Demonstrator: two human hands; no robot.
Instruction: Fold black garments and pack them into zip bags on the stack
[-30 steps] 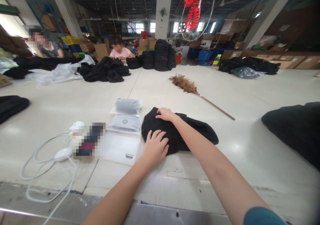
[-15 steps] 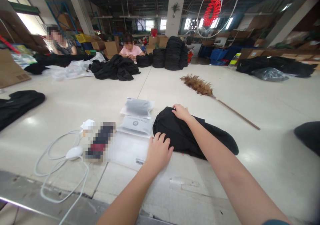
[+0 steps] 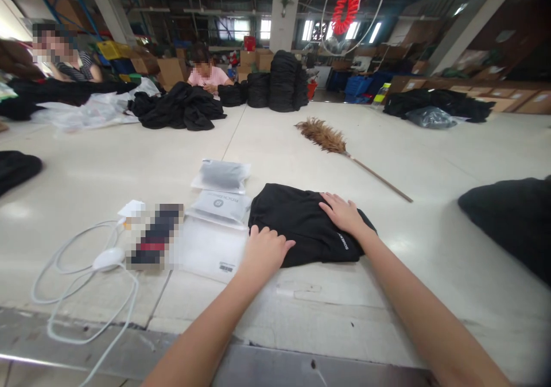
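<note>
A folded black garment [image 3: 297, 223] with small white lettering near its right end lies in front of me on the pale table. My left hand [image 3: 264, 248] rests on its near left edge, fingers side by side and thumb apart. On the right part of the cloth my right hand [image 3: 343, 212] lies flat with its fingers stretched out. Just left of the garment is a flat white plastic bag [image 3: 202, 249] with a barcode. Behind that bag lie a frosted packet with a printed logo [image 3: 219, 207] and another frosted packet [image 3: 224, 175] with something dark inside.
A feather duster [image 3: 322, 135] lies farther back. White cable [image 3: 51, 260] coils at the left beside a blurred dark object [image 3: 157, 235]. Black cloth [image 3: 512, 220] lies at right; black stacks [image 3: 282, 82] stand at the far edge. Two people sit across the table.
The garment's long right part has been folded in, making it more compact, and white lettering now shows. My right hand has moved from its far edge to its right part. The view has shifted right.
</note>
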